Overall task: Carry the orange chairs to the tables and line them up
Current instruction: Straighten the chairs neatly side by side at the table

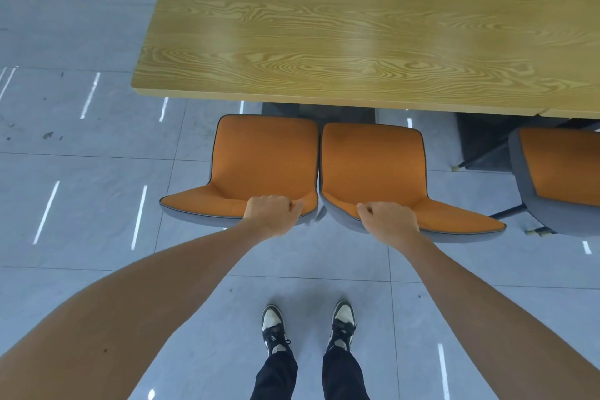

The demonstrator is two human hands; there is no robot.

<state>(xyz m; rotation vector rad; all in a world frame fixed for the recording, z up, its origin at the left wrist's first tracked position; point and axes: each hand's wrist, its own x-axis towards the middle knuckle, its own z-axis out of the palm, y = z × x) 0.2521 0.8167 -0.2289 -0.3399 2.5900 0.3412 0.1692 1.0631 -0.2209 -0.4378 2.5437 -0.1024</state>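
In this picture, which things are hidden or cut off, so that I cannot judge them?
Head view, the only one:
- Legs of the two held chairs: the left chair and right chair cover them with their own seats.
- Fingertips of the left hand and right hand: curled over the backrests.
- Third chair: cut off by the right edge.
- Chairs beyond the table: only their tops show at the top edge.

Matt orange cloth chairs (264, 156), glossy wood-grain table (324, 26), shiny floor tiles (81, 188)
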